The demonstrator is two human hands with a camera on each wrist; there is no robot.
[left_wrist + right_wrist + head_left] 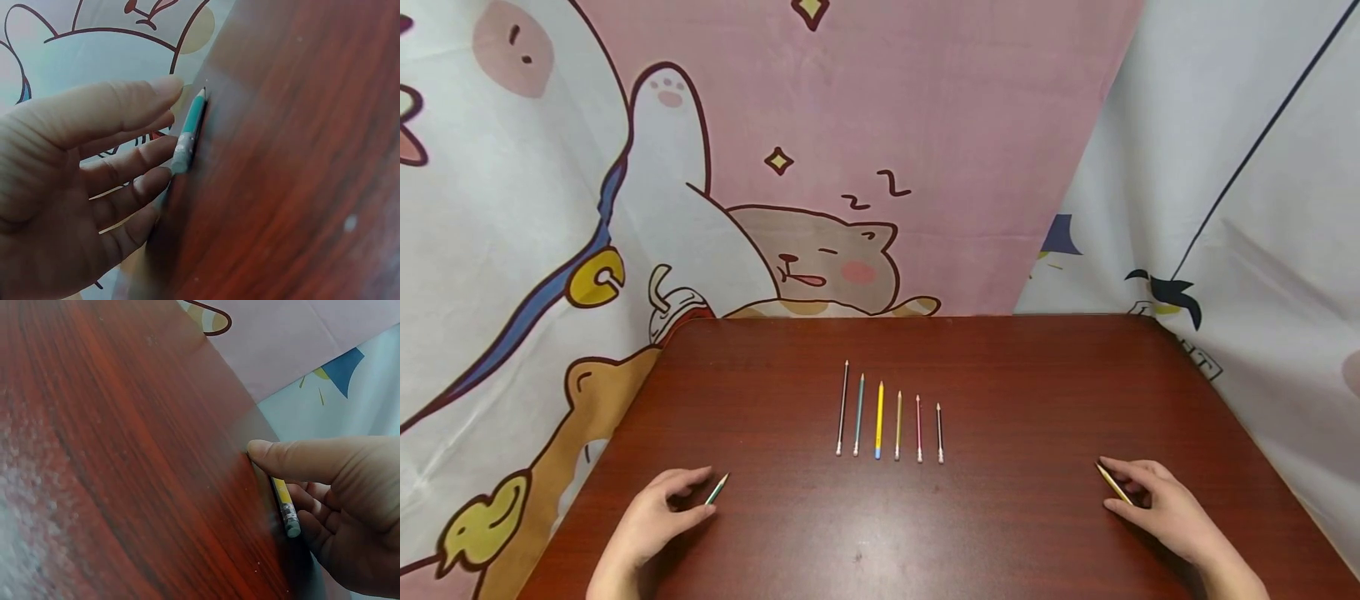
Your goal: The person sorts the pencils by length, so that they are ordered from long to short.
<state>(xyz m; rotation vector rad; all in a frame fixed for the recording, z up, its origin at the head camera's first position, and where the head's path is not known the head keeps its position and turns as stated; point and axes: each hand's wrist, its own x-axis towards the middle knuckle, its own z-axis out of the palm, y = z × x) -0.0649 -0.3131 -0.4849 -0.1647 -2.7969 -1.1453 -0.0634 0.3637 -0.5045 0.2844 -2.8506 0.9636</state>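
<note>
Near the left side of the table, my left hand [658, 512] is spread around a short green pencil [717, 488]. This pencil [190, 131] lies on the wood with its eraser end by the fingertips, and the thumb stands apart from it. On the other side, my right hand [1161, 504] reaches around a short yellow pencil [1114, 484], thumb and forefinger apart. In the right wrist view the thumb partly covers that yellow pencil [284, 503]; its eraser end shows. Whether the fingers touch either pencil is hard to tell.
Several pencils lie in a row mid-table, tips away from me, shortening from the long dark pencil [842, 408] to the short dark pencil [939, 433]. A yellow pencil [879, 421] is among them. Behind the brown table [1000, 367] hangs a printed cloth [970, 167].
</note>
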